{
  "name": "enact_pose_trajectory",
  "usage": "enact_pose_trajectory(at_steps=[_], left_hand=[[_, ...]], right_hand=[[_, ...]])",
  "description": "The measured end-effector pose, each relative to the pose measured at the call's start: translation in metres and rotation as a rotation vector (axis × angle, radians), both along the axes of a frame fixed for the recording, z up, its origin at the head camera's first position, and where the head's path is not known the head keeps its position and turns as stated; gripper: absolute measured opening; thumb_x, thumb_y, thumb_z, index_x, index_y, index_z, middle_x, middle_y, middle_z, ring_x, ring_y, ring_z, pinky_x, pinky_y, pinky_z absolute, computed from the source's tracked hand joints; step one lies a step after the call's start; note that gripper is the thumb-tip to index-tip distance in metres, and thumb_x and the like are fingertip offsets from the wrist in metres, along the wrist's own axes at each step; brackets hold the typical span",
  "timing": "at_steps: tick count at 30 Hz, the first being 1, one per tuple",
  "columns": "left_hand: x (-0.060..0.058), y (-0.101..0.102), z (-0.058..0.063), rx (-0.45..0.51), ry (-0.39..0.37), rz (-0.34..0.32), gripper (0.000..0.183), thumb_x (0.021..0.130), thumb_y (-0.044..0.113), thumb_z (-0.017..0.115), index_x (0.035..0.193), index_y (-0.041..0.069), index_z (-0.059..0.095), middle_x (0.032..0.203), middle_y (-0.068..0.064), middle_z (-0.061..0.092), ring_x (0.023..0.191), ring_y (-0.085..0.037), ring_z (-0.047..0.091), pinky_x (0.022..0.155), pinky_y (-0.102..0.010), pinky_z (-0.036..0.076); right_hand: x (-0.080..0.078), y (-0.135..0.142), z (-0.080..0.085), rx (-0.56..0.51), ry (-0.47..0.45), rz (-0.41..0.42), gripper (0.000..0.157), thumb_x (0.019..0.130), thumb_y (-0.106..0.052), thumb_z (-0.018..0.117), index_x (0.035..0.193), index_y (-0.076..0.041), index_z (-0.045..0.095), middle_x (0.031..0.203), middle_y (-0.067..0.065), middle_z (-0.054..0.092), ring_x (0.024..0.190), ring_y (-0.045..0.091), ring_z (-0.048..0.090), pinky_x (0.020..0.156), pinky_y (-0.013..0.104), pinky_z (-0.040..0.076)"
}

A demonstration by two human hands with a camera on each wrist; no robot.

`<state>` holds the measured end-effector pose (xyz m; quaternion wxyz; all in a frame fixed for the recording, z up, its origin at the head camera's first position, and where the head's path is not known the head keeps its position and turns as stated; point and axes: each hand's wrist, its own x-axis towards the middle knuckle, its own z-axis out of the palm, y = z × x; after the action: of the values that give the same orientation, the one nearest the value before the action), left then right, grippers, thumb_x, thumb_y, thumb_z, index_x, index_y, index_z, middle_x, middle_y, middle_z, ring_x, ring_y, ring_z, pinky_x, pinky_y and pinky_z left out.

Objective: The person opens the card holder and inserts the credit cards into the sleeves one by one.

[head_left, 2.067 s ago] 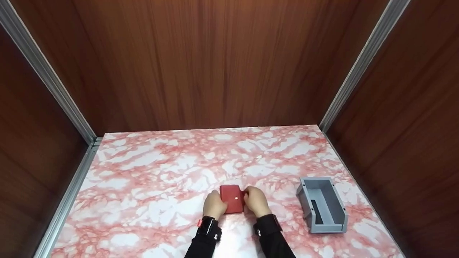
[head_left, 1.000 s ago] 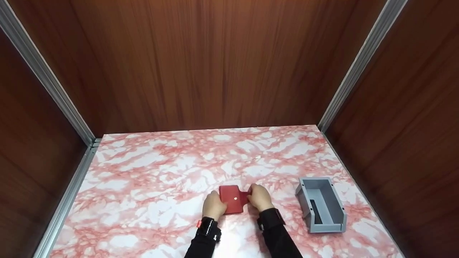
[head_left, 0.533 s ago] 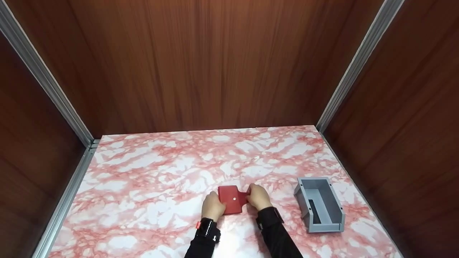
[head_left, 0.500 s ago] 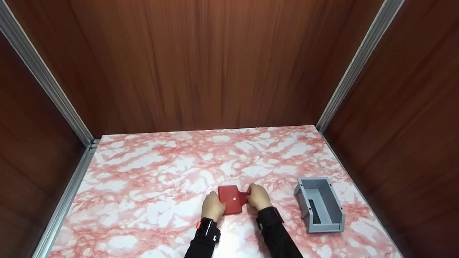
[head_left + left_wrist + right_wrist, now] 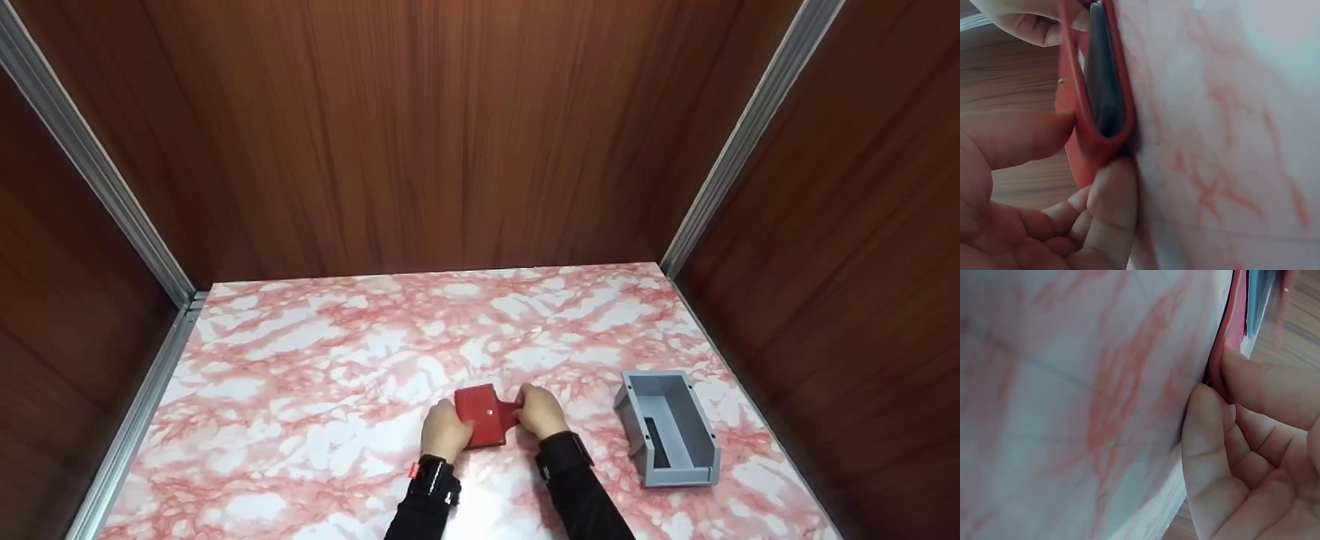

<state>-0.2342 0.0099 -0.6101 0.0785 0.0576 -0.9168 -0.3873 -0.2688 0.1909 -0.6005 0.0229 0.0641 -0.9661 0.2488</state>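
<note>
A small red card holder (image 5: 478, 411) with a metal snap button lies on the table in front of me, its tab (image 5: 508, 415) unfastened and stretched out to the right. My left hand (image 5: 444, 431) pinches the left edge between thumb and fingers. In the left wrist view, dark sleeves (image 5: 1103, 84) sit inside the folded red cover (image 5: 1095, 151). My right hand (image 5: 541, 412) pinches the end of the tab; the right wrist view shows thumb and forefinger on the red strip (image 5: 1234, 326), with bluish sleeve edges (image 5: 1253, 304) beyond it.
A grey open-front bin (image 5: 667, 476) stands on the right of the pink-and-white marbled table (image 5: 337, 360); a dark strip (image 5: 656, 442) shows inside it. Brown wood-grain panels (image 5: 420, 150) close off the back and both sides, with metal rails at the corners.
My right hand has moved slightly right, drawing the tab away from the card holder's front. Just now the cover's far edge has lifted and tilted slightly. The left hand keeps its grip.
</note>
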Motion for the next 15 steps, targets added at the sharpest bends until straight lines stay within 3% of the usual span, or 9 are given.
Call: enact_pose_trajectory(at_steps=[8, 15], left_hand=[[0.000, 0.017, 0.019, -0.137, 0.102, 0.022, 0.041, 0.078, 0.024, 0.080, 0.095, -0.008, 0.060, 0.087, -0.019, 0.057, 0.082, -0.037, 0.061, 0.073, -0.048, 0.052], [-0.003, 0.037, 0.020, -0.268, 0.240, -0.029, 0.048, 0.071, 0.029, 0.084, 0.093, -0.007, 0.060, 0.086, -0.017, 0.055, 0.079, -0.035, 0.057, 0.069, -0.045, 0.050]], right_hand=[[-0.001, -0.001, -0.001, -0.015, 0.001, -0.003, 0.020, 0.072, 0.000, 0.078, 0.077, -0.004, 0.059, 0.070, 0.005, 0.058, 0.068, 0.025, 0.057, 0.067, 0.040, 0.049], [-0.001, 0.001, -0.003, -0.032, 0.034, 0.005, 0.019, 0.070, 0.000, 0.076, 0.076, -0.002, 0.058, 0.068, 0.005, 0.057, 0.067, 0.025, 0.057, 0.066, 0.041, 0.048]])
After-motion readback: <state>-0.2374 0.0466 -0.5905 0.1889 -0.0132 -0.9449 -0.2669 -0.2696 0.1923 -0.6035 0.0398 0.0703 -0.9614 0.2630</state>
